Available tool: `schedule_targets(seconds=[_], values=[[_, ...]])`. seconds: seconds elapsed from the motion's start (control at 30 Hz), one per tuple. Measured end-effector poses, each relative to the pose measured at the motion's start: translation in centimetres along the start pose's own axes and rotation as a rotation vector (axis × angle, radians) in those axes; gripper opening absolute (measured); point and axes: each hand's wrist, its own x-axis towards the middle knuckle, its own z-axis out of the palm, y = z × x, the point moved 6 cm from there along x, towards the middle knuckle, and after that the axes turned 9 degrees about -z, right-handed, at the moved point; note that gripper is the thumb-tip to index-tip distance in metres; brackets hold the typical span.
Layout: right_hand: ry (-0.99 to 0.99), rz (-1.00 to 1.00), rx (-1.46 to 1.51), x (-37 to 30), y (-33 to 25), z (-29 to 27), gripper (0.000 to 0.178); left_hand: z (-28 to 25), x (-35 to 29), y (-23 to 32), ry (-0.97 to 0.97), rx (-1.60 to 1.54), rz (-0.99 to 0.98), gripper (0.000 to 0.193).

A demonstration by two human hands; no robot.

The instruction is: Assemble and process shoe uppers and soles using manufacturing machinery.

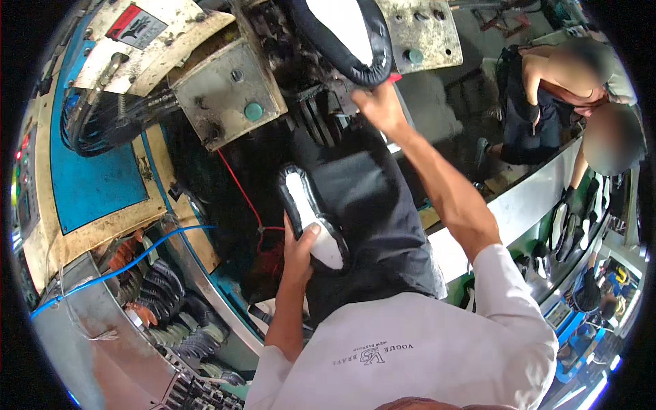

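In my left hand (298,251) is a black shoe upper on a last (295,188), its white underside facing up. The thumb presses on that white face and the fingers go round the side, above my dark trousers. My right arm stretches forward to the machine. There my right hand (384,109) is just below the rounded end of a second, larger-looking black shoe upper with a white underside (348,31), which sits in the machine. Its thumb sticks out to the left, while the other fingers are blurred and partly hidden beside a small red piece (394,78).
Grimy machine boxes with green buttons (253,111) flank the work spot. At left stand a blue-panelled machine (96,171), a blue hose (137,260) and a rack of dark shoe parts (160,290). A metal-edged conveyor (509,222) carries shoes at right; two people (547,82) sit beyond.
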Motion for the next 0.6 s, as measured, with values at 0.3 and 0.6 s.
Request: schedule_targets(seconds=[0.3, 0.6], values=[[-0.345, -0.586, -0.332, -8.1, -4.7, 2.0, 0.051, -0.3, 1.1, -0.7, -0.078, -0.115, 0.132, 0.082], [0.105, -1.055, -0.958, 0.9, -20.8, -1.0, 0.063, 0.1, -0.2, -1.3, -0.145, -0.151, 0.110, 0.077]])
